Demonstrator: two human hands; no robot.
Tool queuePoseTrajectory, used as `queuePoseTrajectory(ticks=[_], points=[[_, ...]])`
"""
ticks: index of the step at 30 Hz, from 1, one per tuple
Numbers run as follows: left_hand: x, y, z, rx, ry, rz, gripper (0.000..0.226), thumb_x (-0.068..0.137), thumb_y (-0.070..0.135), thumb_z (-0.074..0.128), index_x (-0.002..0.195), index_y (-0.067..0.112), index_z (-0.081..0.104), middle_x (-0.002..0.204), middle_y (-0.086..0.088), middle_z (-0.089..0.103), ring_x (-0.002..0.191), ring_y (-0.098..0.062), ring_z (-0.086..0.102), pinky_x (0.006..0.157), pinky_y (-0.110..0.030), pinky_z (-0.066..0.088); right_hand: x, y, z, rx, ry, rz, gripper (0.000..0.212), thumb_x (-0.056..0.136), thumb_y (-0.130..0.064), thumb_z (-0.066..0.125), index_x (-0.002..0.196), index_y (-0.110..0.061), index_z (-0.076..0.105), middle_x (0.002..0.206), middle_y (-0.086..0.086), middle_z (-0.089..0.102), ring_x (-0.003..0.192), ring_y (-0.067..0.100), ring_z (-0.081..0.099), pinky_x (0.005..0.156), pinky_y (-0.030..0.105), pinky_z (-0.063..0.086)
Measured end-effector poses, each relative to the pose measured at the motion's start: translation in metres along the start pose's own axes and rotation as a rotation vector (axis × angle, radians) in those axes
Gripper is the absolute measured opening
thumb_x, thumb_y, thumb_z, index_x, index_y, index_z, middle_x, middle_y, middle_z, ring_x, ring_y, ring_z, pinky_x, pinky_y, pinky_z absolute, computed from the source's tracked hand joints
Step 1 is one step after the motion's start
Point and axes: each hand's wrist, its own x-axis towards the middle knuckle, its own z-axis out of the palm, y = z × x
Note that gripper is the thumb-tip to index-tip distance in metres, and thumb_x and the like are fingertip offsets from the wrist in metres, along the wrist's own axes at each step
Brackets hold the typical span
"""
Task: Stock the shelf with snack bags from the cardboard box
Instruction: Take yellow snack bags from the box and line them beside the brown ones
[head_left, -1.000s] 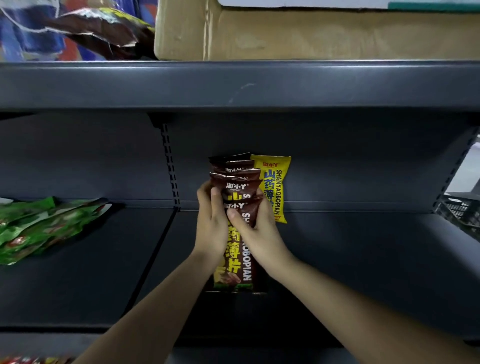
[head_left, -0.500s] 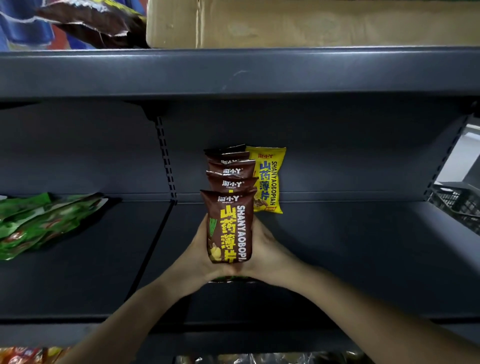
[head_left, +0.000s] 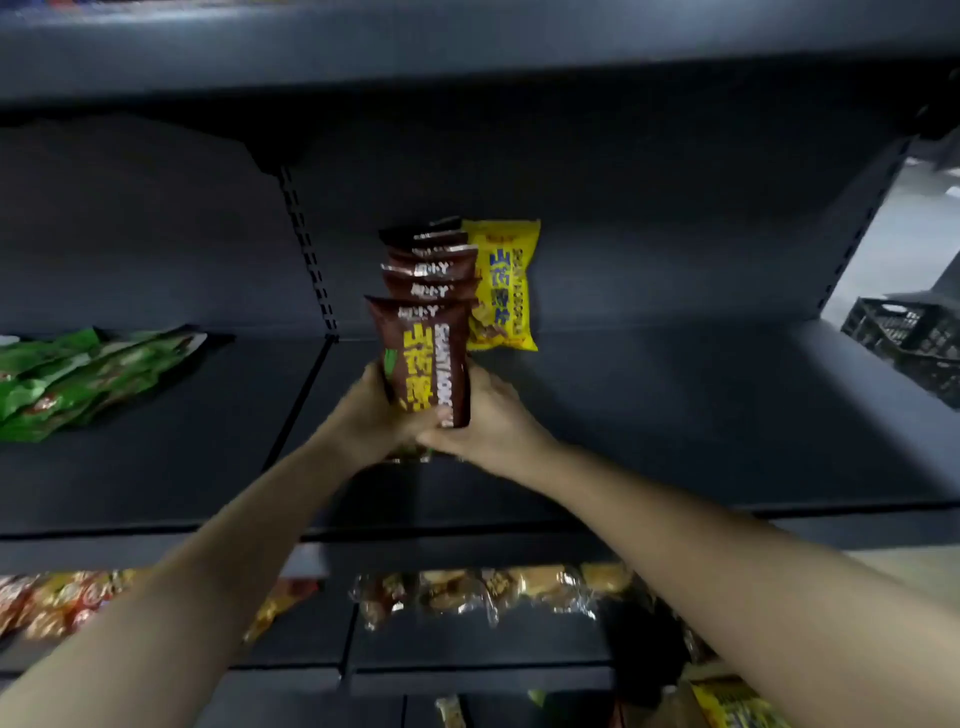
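Grips the front brown bag (head_left: 423, 358) low down with both hands, left hand (head_left: 371, 410) curled round its left edge and right hand (head_left: 485, 418) round its right. Holds it upright and face-forward, probably to press it back against the brown row (head_left: 431, 265) behind, so that the pouches prop one another and do not topple. Stands on the middle shelf (head_left: 675, 415), just right of the slotted upright (head_left: 311, 270) and well back from the near lip. Counted: brown bags in single file, roughly six including the held one, the far ones too blurred to be sure of; one yellow bag (head_left: 501, 286) upright at the back, just right of the row; a loose heap of green bags (head_left: 78, 374) far left, number unclear. No cardboard box in sight.
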Motion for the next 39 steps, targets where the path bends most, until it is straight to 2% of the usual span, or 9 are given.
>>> queuePoseTrajectory(ticks=[6,12,20,27,31,33,36,37,39], points=[[-0.015,0.005,0.013,0.267,0.282,-0.027,0.077,0.075,0.062,0.059,0.128,0.008,0.045,0.123,-0.018,0.055,0.114,-0.036,0.053,0.092,-0.044,0.047,-0.034,0.007,-0.038,0.016,0.042,0.119,0.035,0.093,-0.028,0.059,0.116,-0.001,0.062,0.113,0.016,0.068,0.108,0.029,0.062,0.085,0.032,0.045],[-0.090,0.078,0.074,0.132,0.581,0.185,0.041,0.088,0.000,0.047,0.129,-0.001,0.041,0.131,-0.021,0.039,0.121,-0.030,0.039,0.095,-0.018,0.028,-0.101,0.023,-0.102,0.241,0.065,0.131,0.023,0.094,-0.004,0.048,0.111,-0.003,0.065,0.094,0.002,0.063,0.087,0.012,0.057,0.085,0.031,0.049],[-0.181,0.127,0.222,0.067,0.223,0.544,0.025,0.090,0.011,0.042,0.105,0.001,0.060,0.097,-0.010,0.058,0.088,-0.013,0.052,0.077,-0.015,0.039,-0.251,0.084,-0.188,0.258,0.114,0.188,0.028,0.095,0.000,0.046,0.097,-0.023,0.062,0.079,-0.013,0.063,0.073,0.000,0.059,0.070,0.018,0.049],[-0.224,0.097,0.352,0.226,-0.388,0.108,0.026,0.099,0.021,0.036,0.118,0.016,0.055,0.119,-0.002,0.057,0.105,-0.022,0.057,0.079,-0.029,0.041,-0.360,0.185,-0.206,0.036,0.000,0.542,0.028,0.090,0.003,0.049,0.089,-0.020,0.064,0.071,-0.005,0.062,0.058,0.002,0.054,0.059,0.017,0.042],[-0.225,0.084,0.392,0.126,-0.714,-0.341,0.027,0.102,0.031,0.033,0.096,0.011,0.050,0.091,-0.008,0.053,0.071,-0.013,0.051,0.070,-0.031,0.043,-0.392,0.229,-0.187,-0.070,-0.151,0.729,0.021,0.091,-0.005,0.050,0.096,-0.018,0.065,0.084,-0.001,0.064,0.075,0.017,0.059,0.066,0.025,0.038],[-0.222,0.081,0.410,-0.212,-0.647,-0.734,0.028,0.099,0.036,0.040,0.110,0.010,0.045,0.084,-0.008,0.054,0.062,-0.009,0.051,0.063,-0.027,0.051,-0.402,0.244,-0.174,-0.118,-0.251,0.827,0.022,0.092,-0.009,0.048,0.107,-0.014,0.064,0.094,0.004,0.065,0.073,0.013,0.062,0.064,0.027,0.040],[-0.214,0.077,0.429,-0.663,-0.402,-1.050,0.027,0.096,0.039,0.047,0.092,0.012,0.049,0.061,-0.003,0.039,0.046,-0.011,0.039,0.053,-0.024,0.038,-0.414,0.265,-0.157,-0.140,-0.376,0.984,0.029,0.094,-0.013,0.046,0.120,-0.005,0.055,0.111,0.014,0.064,0.072,0.011,0.063,0.065,0.029,0.043],[-0.209,0.075,0.437,-0.753,-0.356,-1.105,0.029,0.095,0.041,0.049,0.094,0.013,0.053,0.067,-0.006,0.046,0.054,-0.015,0.046,0.058,-0.025,0.039,-0.417,0.274,-0.151,-0.163,-0.416,1.034,0.032,0.094,-0.014,0.047,0.123,-0.001,0.052,0.117,0.017,0.062,0.088,0.022,0.064,0.072,0.030,0.043],[-0.200,0.076,0.448,-0.857,-0.257,-1.223,0.048,0.094,0.045,0.048,0.127,0.009,0.049,0.127,-0.015,0.056,0.112,-0.026,0.057,0.092,-0.028,0.043,-0.423,0.289,-0.139,-0.201,-0.468,1.130,0.036,0.093,-0.018,0.051,0.122,0.002,0.045,0.124,0.022,0.053,0.113,0.036,0.054,0.086,0.033,0.042]])
